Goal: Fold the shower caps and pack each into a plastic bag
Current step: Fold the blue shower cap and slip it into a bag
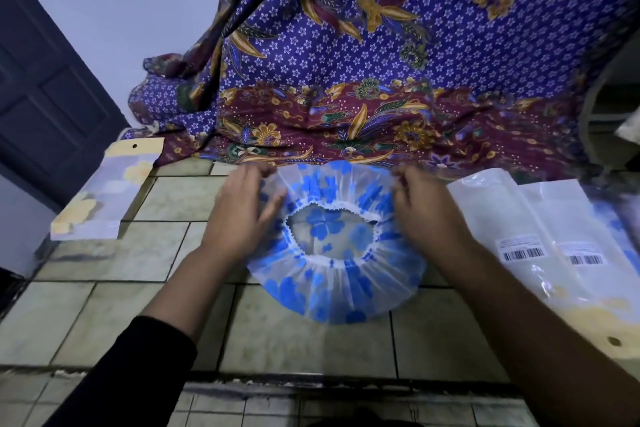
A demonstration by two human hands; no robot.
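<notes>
Shower cap (336, 288): sides are hidden under 2 hands.
Left hand (242, 215): laid flat on the cap, fingers straight.
Right hand (422, 211): fingertips are blurred; grip cannot be told.

Left hand (239, 215): bare | sleeve (138, 367): black, plain, matte cloth, long cut; cuff edge sits well behind the left hand, part-way up the forearm | Right hand (426, 215): bare | right forearm (540, 308): uncovered from the hand back to the frame edge; dimly lit.
</notes>
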